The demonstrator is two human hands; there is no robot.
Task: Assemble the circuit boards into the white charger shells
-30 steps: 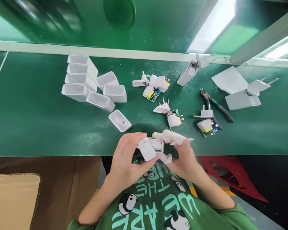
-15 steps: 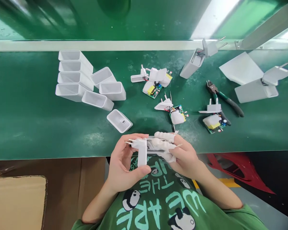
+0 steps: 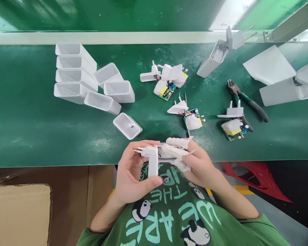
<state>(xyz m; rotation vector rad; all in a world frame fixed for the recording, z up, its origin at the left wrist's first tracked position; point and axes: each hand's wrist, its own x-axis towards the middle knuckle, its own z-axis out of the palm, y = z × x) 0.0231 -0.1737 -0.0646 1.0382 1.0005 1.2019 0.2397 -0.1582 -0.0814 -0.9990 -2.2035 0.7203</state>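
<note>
My left hand (image 3: pixel 135 174) is closed around the white plug end (image 3: pixel 153 160) of a power adapter, thumb below and fingers behind. Its two metal pins point left. White coverings wrap several fingertips of my right hand (image 3: pixel 199 162), which grips the adapter's body on the right. Those fingers hide most of the body, with only its pale long edges showing. Just beyond my hands lies an open white adapter case (image 3: pixel 127 126) with a small slot inside. A circuit board (image 3: pixel 194 119) wired to a plug cap (image 3: pixel 178 106) rests past my right hand.
Several empty white cases (image 3: pixel 72 93) stand grouped at left. More boards with plug caps (image 3: pixel 166 82) lie mid-bench. Pliers (image 3: pixel 248 100) lie at right, partly under another board (image 3: pixel 232 129). Two cases with plugs hanging out (image 3: pixel 213 58) are farther right. A cardboard box (image 3: pixel 20 212) is lower left.
The view has shifted slightly, so the bench things appear higher and more spread out. Both hands keep their hold on the adapter, with only a slight shift of the right fingers.
</note>
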